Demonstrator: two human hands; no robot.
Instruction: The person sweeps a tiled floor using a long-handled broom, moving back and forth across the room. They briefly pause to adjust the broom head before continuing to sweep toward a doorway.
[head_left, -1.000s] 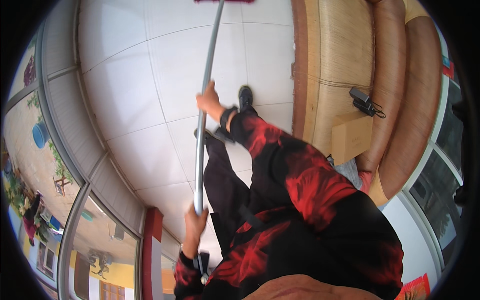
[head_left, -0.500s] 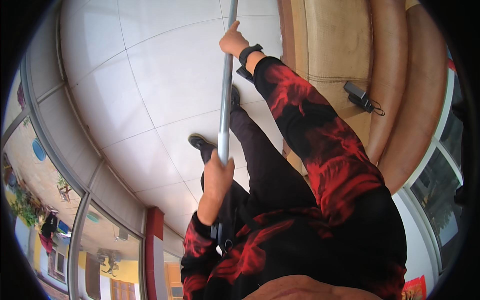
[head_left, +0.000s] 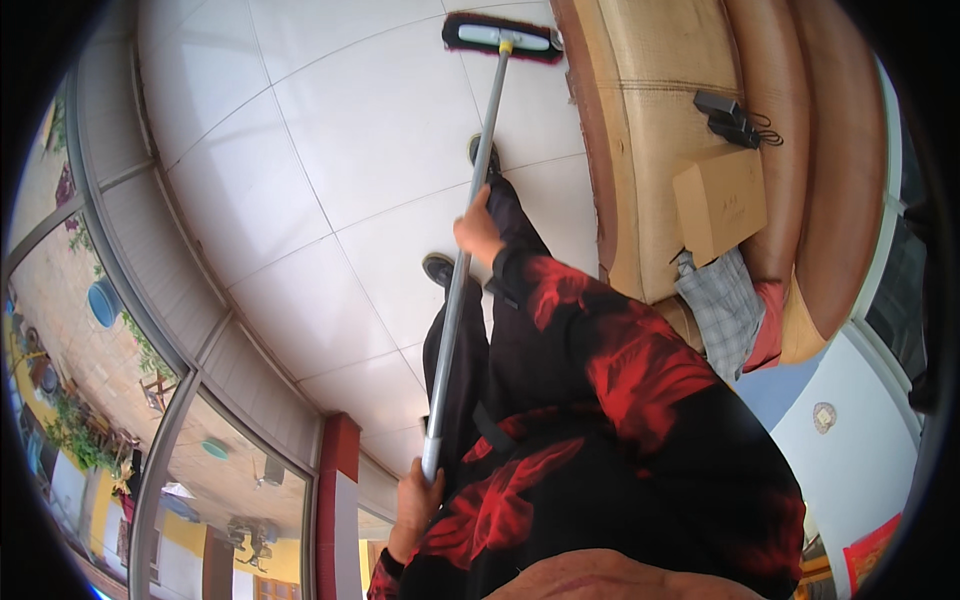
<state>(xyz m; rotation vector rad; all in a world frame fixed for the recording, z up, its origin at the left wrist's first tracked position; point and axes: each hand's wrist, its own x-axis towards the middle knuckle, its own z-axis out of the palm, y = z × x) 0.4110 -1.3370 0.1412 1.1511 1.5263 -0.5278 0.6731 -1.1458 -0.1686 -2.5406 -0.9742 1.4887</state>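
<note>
A person is holding a long-handled flat mop [head_left: 451,340] with both hands, its pole running obliquely from the lower body to a head lying, apparently flat, on the pale tiled floor [head_left: 310,165]. The right hand [head_left: 480,230] is gripping the pole partway along, thumb pointing toward the head; the left hand [head_left: 418,502] is closing round the near end, at the paler end sleeve [head_left: 433,448]. The dark, red-tinged fringed pad [head_left: 455,33] is surrounding a pale plate [head_left: 478,35], which a yellow joint [head_left: 506,47] is linking to the pole; its right end is lying just beside the base of the brown sofa [head_left: 685,45], contact being impossible to tell. The smooth, metallic-looking pole is probably proving light and stiff, perhaps hollow, and may be turning slippery under damp palms; the pad is looking soft and yielding, and the joint is presumably allowing some swivel. Two well-spaced holds are seeming best: the end sleeve for steering, mid-pole for pressure. A cardboard box [head_left: 720,200] and a grey checked cloth [head_left: 722,300] are resting on the sofa, apart from both hands.
</note>
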